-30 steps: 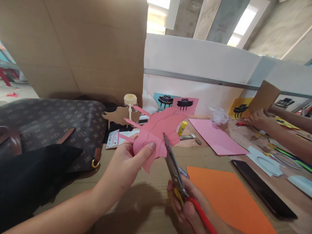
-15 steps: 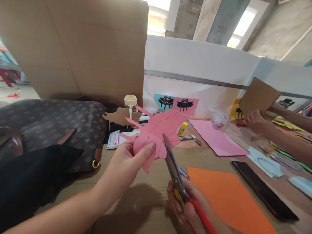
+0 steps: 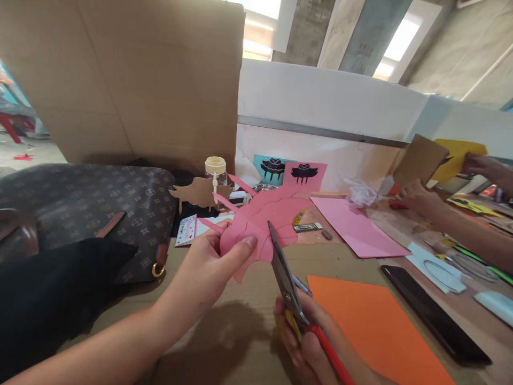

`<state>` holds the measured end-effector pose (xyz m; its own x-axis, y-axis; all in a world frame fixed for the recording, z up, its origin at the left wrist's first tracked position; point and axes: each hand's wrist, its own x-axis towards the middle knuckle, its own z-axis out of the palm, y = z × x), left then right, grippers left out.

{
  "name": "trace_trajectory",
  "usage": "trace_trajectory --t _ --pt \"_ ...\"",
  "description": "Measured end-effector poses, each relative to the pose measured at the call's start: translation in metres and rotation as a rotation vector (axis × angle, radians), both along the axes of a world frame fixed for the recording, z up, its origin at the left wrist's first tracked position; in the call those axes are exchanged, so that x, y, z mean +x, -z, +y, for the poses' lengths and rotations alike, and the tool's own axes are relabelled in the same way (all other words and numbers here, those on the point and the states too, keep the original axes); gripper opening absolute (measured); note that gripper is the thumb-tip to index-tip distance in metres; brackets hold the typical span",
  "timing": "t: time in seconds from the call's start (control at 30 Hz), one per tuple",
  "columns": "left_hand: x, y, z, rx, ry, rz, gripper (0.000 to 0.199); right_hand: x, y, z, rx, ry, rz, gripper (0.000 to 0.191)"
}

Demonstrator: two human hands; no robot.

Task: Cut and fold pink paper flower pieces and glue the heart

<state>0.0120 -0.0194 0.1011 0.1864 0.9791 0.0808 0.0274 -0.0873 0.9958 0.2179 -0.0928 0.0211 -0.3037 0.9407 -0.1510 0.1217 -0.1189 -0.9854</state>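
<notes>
The left hand (image 3: 214, 264) pinches one pink cutout (image 3: 260, 216); the right hand (image 3: 311, 350) clasps one scissors (image 3: 285, 280), crossing the cutout's near edge. Surface (image 3: 236, 299) shows between one bag (image 3: 128, 195) and one orange sheet (image 3: 368, 321).

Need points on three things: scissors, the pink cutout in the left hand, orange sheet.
Scissors (image 3: 290, 298): head view, on the metal by the pivot.
Pink cutout (image 3: 260, 218): head view, middle of its lined face.
Orange sheet (image 3: 377, 321): head view, middle of its uncovered surface.
</notes>
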Motion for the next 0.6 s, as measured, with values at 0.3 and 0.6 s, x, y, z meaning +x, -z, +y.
trace_trajectory --t 0.3,0.6 --pt "-0.007 0.000 0.001 0.028 0.074 0.135 0.041 -0.001 -0.003 0.001 0.016 -0.012 -0.015 0.074" --pt "-0.007 -0.002 0.002 0.078 0.142 0.077 0.032 0.004 -0.009 -0.001 -0.021 -0.039 0.016 0.076"
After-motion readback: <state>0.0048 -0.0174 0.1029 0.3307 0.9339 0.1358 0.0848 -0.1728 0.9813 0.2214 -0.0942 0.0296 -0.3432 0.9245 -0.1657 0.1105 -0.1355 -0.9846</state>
